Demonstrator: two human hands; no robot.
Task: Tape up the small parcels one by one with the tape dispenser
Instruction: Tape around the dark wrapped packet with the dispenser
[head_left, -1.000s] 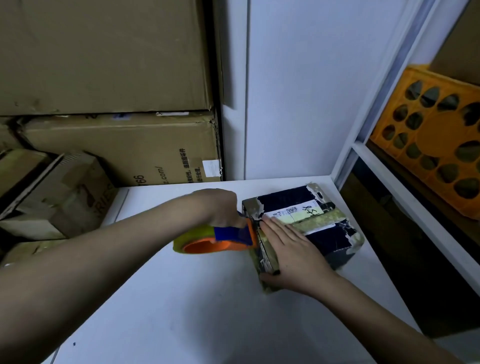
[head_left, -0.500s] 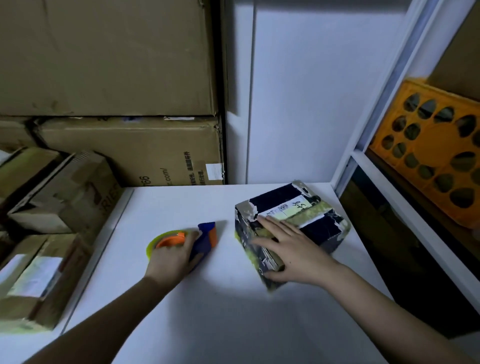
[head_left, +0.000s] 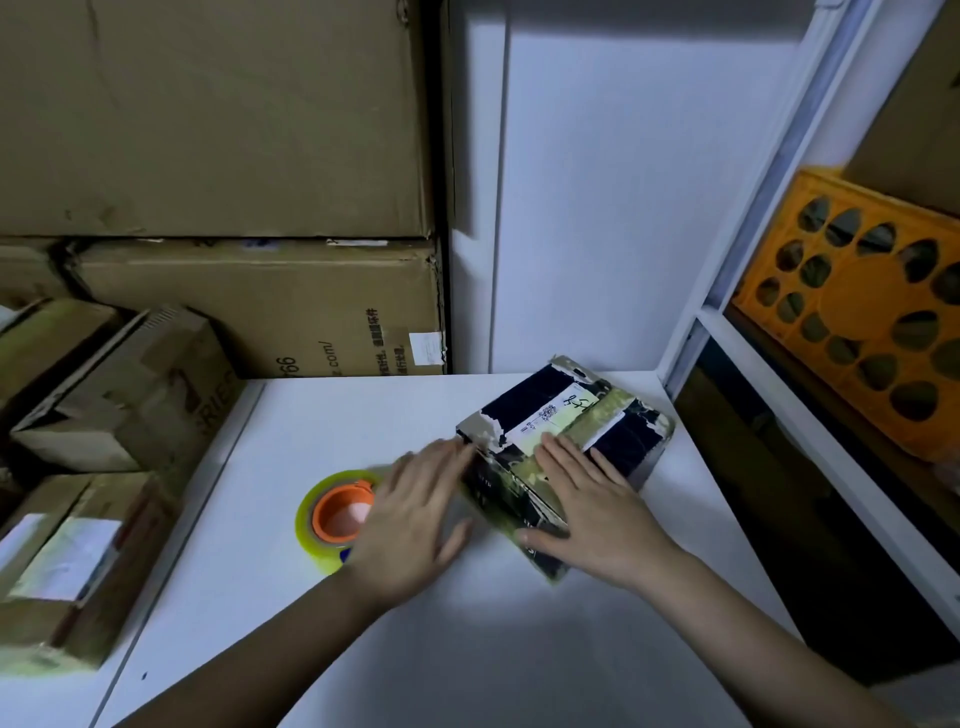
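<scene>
A small dark parcel (head_left: 597, 421) with a white label and a band of yellowish tape lies on the white table (head_left: 467, 649) near the back right corner. My right hand (head_left: 592, 514) lies flat on its near top edge, thumb along the front side. My left hand (head_left: 415, 519), fingers straight, reaches to the parcel's left corner and touches it. The tape dispenser (head_left: 335, 514), a yellowish roll on an orange hub, lies flat on the table just left of my left hand, which partly covers its blue handle.
Large cardboard boxes (head_left: 260, 306) are stacked at the back left. Smaller taped cartons (head_left: 119, 410) sit off the table's left edge. An orange perforated crate (head_left: 872, 322) stands on the white shelf at the right, a dark opening under it.
My left hand took the dispenser off the parcel, laid it on the table to the left, let go of it and came back to the parcel's left corner. The right hand stayed on the parcel.
</scene>
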